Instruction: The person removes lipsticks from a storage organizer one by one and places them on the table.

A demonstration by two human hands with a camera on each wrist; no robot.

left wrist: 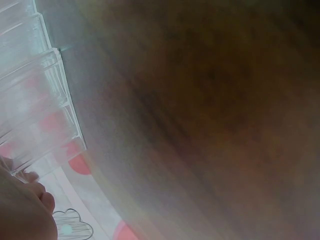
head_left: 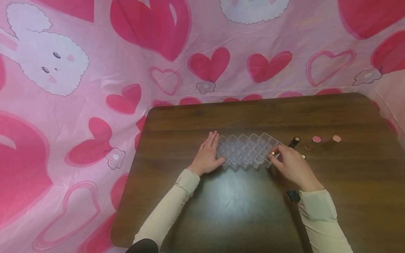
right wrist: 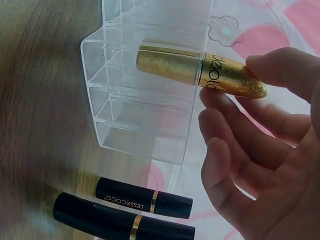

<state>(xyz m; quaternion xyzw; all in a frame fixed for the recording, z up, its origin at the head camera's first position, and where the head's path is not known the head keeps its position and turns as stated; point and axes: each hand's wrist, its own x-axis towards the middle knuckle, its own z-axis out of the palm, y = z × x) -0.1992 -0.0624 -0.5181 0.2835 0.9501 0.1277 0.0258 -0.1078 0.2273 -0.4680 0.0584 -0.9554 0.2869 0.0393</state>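
Note:
A clear plastic organizer (head_left: 243,151) with rows of diamond-shaped compartments stands on the table. My left hand (head_left: 207,154) rests against its left end, fingers straight along the side and thumb over the near corner. At the right end, my right hand (head_left: 292,163) pinches a gold cosmetic tube (right wrist: 230,77) by its upper end, between thumb and fingertips. The tube's lower part shows through the clear wall, inside an end compartment. Beside the organizer, a shorter black tube (right wrist: 142,197) and a longer black tube (right wrist: 120,220) stand upright, both with gold bands.
Right of the right hand stand a pink-topped tube (head_left: 316,140) and a peach-topped tube (head_left: 336,139). The brown wooden table (head_left: 221,211) has rounded corners. A pink heart-patterned cloth (head_left: 133,77) hangs behind it and at its left.

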